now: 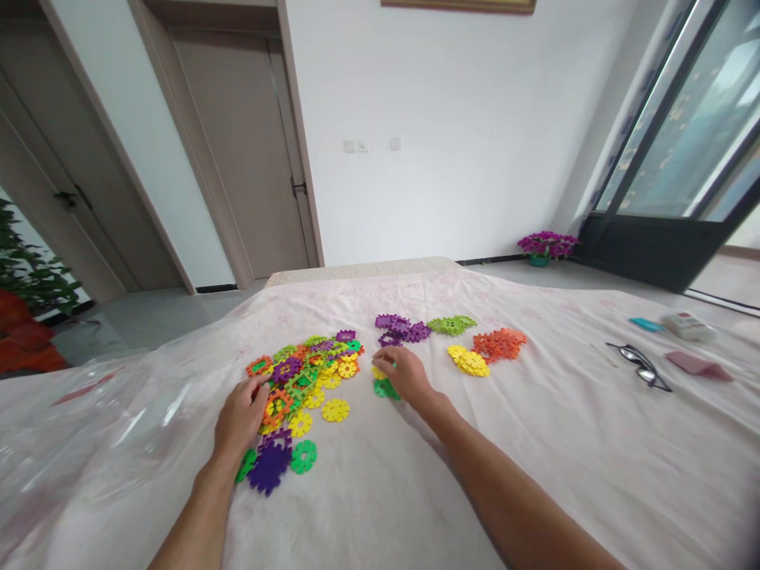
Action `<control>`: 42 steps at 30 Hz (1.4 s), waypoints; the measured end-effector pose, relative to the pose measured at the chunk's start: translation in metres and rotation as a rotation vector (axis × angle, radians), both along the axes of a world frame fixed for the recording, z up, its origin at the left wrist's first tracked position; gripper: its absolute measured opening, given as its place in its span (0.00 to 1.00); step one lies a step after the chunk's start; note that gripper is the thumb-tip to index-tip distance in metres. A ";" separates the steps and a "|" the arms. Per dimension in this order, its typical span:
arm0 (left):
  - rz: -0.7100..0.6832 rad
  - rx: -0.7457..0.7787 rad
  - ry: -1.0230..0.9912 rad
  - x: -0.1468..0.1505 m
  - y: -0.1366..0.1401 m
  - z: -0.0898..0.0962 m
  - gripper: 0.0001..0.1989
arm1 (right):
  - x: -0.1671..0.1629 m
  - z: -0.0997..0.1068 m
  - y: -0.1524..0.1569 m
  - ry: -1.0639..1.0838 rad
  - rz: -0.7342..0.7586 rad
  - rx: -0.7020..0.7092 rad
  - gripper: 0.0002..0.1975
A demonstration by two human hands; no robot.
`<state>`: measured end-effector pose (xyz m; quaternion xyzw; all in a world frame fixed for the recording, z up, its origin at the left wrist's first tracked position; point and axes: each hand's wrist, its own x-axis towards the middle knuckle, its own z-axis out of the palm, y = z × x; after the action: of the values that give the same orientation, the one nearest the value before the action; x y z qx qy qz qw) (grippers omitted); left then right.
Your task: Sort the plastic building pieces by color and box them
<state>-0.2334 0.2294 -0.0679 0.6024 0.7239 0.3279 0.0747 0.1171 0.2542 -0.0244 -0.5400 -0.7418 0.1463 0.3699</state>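
Observation:
A mixed pile of plastic interlocking pieces (309,376), square and round with notched edges, lies on the cloth in front of me. My left hand (241,412) rests at the pile's left edge, fingers loosely bent and touching orange and purple pieces. To the right of the pile, my right hand (402,372) has its fingers pinched together, with a yellow notched disc (378,372) showing at the fingertips. Green discs (385,388) lie right under that hand, partly hidden by it. Single yellow (336,410) and green (304,457) discs sit at the pile's near side.
Beyond my right hand are separate groups of purple (400,328), light green (452,324), yellow (469,361) and orange pieces (499,344). Glasses (641,366), a pink case (699,366) and a tissue pack (687,326) lie far right. Clear plastic (136,412) covers the left side.

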 end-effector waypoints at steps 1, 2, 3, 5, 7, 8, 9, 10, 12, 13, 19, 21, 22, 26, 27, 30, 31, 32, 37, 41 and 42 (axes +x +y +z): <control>-0.001 -0.001 0.002 0.000 0.000 0.000 0.23 | 0.013 0.004 0.005 0.005 -0.048 0.001 0.10; -0.003 -0.002 0.002 0.000 0.000 0.001 0.23 | 0.026 0.007 0.010 -0.003 -0.104 -0.001 0.11; -0.006 -0.003 0.001 0.001 -0.001 0.001 0.23 | 0.040 0.011 0.014 -0.017 -0.171 -0.002 0.12; -0.009 -0.002 -0.001 0.001 -0.001 0.002 0.23 | 0.068 0.016 0.019 -0.038 -0.302 -0.007 0.15; -0.015 0.006 0.000 0.001 -0.001 0.002 0.23 | 0.093 0.019 0.020 -0.069 -0.435 -0.033 0.16; -0.016 0.009 0.002 0.001 -0.001 0.002 0.23 | 0.103 0.020 0.020 -0.098 -0.507 -0.043 0.17; -0.014 0.011 0.003 0.001 -0.001 0.002 0.23 | 0.112 0.021 0.019 -0.133 -0.578 -0.045 0.17; -0.010 0.012 0.004 0.001 -0.001 0.002 0.23 | 0.117 0.021 0.019 -0.166 -0.641 -0.039 0.18; -0.004 0.012 0.008 0.001 -0.001 0.002 0.23 | 0.120 0.023 0.018 -0.201 -0.710 -0.001 0.17; -0.002 0.014 0.010 0.001 -0.001 0.002 0.23 | 0.116 0.024 0.018 -0.197 -0.698 0.028 0.17; -0.002 0.010 0.019 0.002 -0.002 0.004 0.23 | 0.039 0.020 0.003 -0.146 -0.174 0.192 0.13; -0.005 0.008 0.018 0.002 -0.002 0.004 0.23 | 0.007 0.015 -0.010 -0.223 0.063 0.174 0.12; -0.006 0.011 0.017 0.002 -0.003 0.004 0.23 | -0.006 0.012 -0.018 -0.270 0.167 0.156 0.12; -0.011 0.027 0.012 0.003 -0.003 0.005 0.22 | -0.042 0.002 -0.044 -0.390 0.378 0.160 0.15; -0.015 0.030 0.010 0.003 -0.003 0.005 0.22 | -0.047 0.000 -0.048 -0.414 0.406 0.166 0.17; -0.025 0.044 0.007 0.003 -0.002 0.004 0.22 | -0.055 -0.003 -0.052 -0.491 0.424 0.170 0.20; -0.021 0.047 0.005 0.002 -0.002 0.004 0.22 | -0.057 -0.004 -0.051 -0.517 0.416 0.169 0.19; -0.016 0.047 0.003 0.002 -0.001 0.004 0.22 | -0.058 -0.004 -0.051 -0.543 0.408 0.167 0.17; -0.013 0.045 0.007 0.003 -0.002 0.004 0.21 | -0.061 -0.006 -0.047 -0.567 0.369 0.167 0.12; -0.015 0.037 0.027 0.005 -0.004 0.007 0.21 | -0.053 -0.007 -0.042 -0.444 0.225 0.136 0.11; -0.009 0.034 0.052 0.006 -0.006 0.008 0.21 | -0.049 -0.007 -0.040 -0.394 0.184 0.131 0.11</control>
<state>-0.2273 0.2238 -0.0594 0.6151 0.7172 0.3241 0.0472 0.0685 0.2146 -0.0310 -0.4629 -0.8538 0.0225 0.2371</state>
